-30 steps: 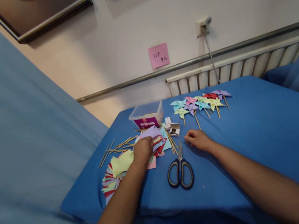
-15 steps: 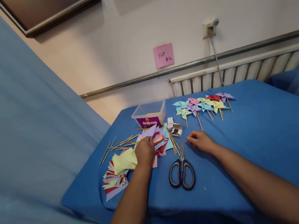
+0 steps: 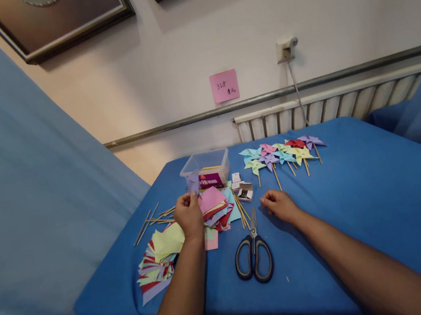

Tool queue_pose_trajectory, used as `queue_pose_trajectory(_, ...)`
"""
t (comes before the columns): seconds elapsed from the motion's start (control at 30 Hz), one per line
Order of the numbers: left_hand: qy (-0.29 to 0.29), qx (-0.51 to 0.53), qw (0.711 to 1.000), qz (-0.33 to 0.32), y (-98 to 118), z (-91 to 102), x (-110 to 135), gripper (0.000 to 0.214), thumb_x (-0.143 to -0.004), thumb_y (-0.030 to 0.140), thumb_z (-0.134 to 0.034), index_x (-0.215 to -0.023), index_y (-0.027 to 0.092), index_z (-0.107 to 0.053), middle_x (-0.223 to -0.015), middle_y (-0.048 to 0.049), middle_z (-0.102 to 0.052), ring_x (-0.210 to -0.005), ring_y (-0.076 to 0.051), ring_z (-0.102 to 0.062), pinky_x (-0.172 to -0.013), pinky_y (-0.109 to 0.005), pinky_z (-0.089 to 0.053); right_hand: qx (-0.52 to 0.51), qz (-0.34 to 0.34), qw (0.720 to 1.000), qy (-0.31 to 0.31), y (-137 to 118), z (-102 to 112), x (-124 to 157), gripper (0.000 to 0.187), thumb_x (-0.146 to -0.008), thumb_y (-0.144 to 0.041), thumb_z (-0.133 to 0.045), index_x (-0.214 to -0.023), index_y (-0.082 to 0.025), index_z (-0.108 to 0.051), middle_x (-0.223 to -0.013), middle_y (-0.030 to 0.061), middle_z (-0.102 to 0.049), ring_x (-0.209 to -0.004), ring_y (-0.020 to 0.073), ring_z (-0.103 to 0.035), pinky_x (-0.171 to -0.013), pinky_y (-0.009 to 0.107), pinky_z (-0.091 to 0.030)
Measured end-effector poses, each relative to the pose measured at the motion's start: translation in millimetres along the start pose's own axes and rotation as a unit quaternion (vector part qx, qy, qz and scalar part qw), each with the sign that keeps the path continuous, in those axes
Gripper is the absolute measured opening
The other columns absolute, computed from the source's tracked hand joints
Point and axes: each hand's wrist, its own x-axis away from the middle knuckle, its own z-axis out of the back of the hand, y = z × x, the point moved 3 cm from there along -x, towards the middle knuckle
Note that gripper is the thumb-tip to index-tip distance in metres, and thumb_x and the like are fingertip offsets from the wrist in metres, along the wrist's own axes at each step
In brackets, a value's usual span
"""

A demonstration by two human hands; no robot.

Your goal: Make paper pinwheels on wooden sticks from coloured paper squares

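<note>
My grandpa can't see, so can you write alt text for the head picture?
A person's left hand holds purple paper beside a colourful paper pile. The right hand is near scissors on a blue table, with pinwheels beyond.

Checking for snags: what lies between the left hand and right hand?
In the head view, the paper pile, some sticks and the scissor blades lie between the left hand and right hand.

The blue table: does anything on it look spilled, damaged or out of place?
Nothing looks spilled or clearly damaged. Slightly untidy: the sticks on the left lie crossed, and a tiny pale scrap sits alone near the scissors.
</note>
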Motion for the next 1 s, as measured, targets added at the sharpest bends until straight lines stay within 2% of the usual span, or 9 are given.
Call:
queue_pose_trajectory(0.07, -0.023, 0.097, 0.995, 0.026, 13, -13.5, 4, 0.034, -0.08, 0.048, -0.056, -0.091, 0.016, -0.061, -0.079, -0.0039, -0.069, -0.07, -0.015, -0.065, -0.066, -0.027, -0.05, -0.025, -0.002, 1.0, 0.008, -6, 2, 1, 0.031, -0.076, -0.05, -0.062, -0.068, -0.02, -0.06, -0.06, 0.0014, -0.064, -0.05, 0.0141, -0.055, -0.048, 0.025, -0.039)
queue_pose_trajectory(0.13, -0.111, 0.293, 0.942, 0.116, 24, -34.9, 14, 0.034, -0.066, 0.044, -0.073, -0.082, 0.017, -0.06, -0.072, -0.0007, -0.065, -0.062, -0.013, -0.062, -0.062, -0.026, -0.049, -0.07, -0.003, 0.997, 0.013, -14, 5, 2, 0.038, -0.079, -0.057, -0.058, -0.082, -0.02, -0.066, -0.083, 0.0075, -0.072, -0.063, 0.0168, -0.063, -0.054, 0.026, -0.046)
queue_pose_trajectory(0.17, -0.161, 0.347, 0.912, 0.148, 29, -46.2, 21, 0.035, -0.061, 0.041, -0.078, -0.08, 0.017, -0.06, -0.071, 0.0, -0.065, -0.062, -0.013, -0.061, -0.061, -0.026, -0.049, -0.106, -0.004, 0.994, 0.011, -18, 7, 3, 0.043, -0.081, -0.06, -0.056, -0.091, -0.02, -0.067, -0.097, 0.01, -0.073, -0.074, 0.0185, -0.067, -0.059, 0.027, -0.049)
queue_pose_trajectory(0.23, -0.241, 0.383, 0.873, 0.18, 38, -66.2, 36, 0.035, -0.058, 0.036, -0.081, -0.078, 0.017, -0.061, -0.072, 0.0, -0.065, -0.063, -0.012, -0.06, -0.062, -0.025, -0.049, -0.236, -0.024, 0.971, -0.003, -23, 10, 5, 0.049, -0.079, -0.064, -0.061, -0.102, -0.021, -0.068, -0.114, 0.0123, -0.07, -0.092, 0.0224, -0.069, -0.069, 0.03, -0.053)
queue_pose_trajectory(0.27, -0.259, 0.378, 0.869, 0.186, 39, -74.1, 43, 0.035, -0.057, 0.036, -0.082, -0.078, 0.016, -0.062, -0.071, -0.0004, -0.065, -0.062, -0.012, -0.06, -0.06, -0.024, -0.048, -0.283, -0.03, 0.959, -0.01, -26, 11, 5, 0.051, -0.077, -0.065, -0.062, -0.104, -0.022, -0.068, -0.117, 0.012, -0.069, -0.097, 0.0232, -0.068, -0.073, 0.031, -0.053)
queue_pose_trajectory(0.37, -0.286, 0.356, 0.869, 0.193, 36, -91.3, 60, 0.035, -0.057, 0.035, -0.083, -0.078, 0.014, -0.065, -0.067, -0.0008, -0.065, -0.058, -0.011, -0.058, -0.056, -0.023, -0.046, -0.345, -0.027, 0.938, -0.015, -28, 14, 5, 0.057, -0.075, -0.07, -0.062, -0.104, -0.022, -0.069, -0.114, 0.0107, -0.071, -0.099, 0.0238, -0.067, -0.075, 0.031, -0.054)
queue_pose_trajectory(0.47, -0.293, 0.33, 0.878, 0.183, 30, -98.9, 68, 0.034, -0.055, 0.033, -0.084, -0.075, 0.013, -0.066, -0.061, 0.001, -0.064, -0.055, -0.01, -0.056, -0.056, -0.022, -0.043, -0.329, -0.018, 0.944, 0.005, -22, 12, 1, 0.055, -0.074, -0.067, -0.065, -0.102, -0.02, -0.07, -0.106, 0.0097, -0.073, -0.093, 0.0245, -0.069, -0.074, 0.033, -0.053)
queue_pose_trajectory(0.63, -0.313, 0.297, 0.886, 0.167, 24, -101.2, 73, 0.032, -0.058, 0.038, -0.083, -0.07, 0.013, -0.068, -0.057, 0.0013, -0.063, -0.051, -0.01, -0.053, -0.053, -0.022, -0.039, -0.278, -0.028, 0.958, 0.059, -9, 7, -4, 0.05, -0.062, -0.052, -0.083, -0.093, -0.014, -0.073, -0.084, 0.0087, -0.075, -0.074, 0.0237, -0.069, -0.071, 0.036, -0.052)
queue_pose_trajectory(1.0, -0.3, 0.289, 0.896, 0.151, 23, -101.1, 75, 0.035, -0.061, 0.045, -0.08, -0.074, 0.015, -0.066, -0.057, 0.0021, -0.061, -0.052, -0.012, -0.053, -0.054, -0.023, -0.041, -0.262, -0.036, 0.961, 0.081, -11, 12, -1, 0.046, -0.06, -0.047, -0.084, -0.092, -0.015, -0.073, -0.084, 0.0077, -0.076, -0.069, 0.0218, -0.068, -0.066, 0.033, -0.051)
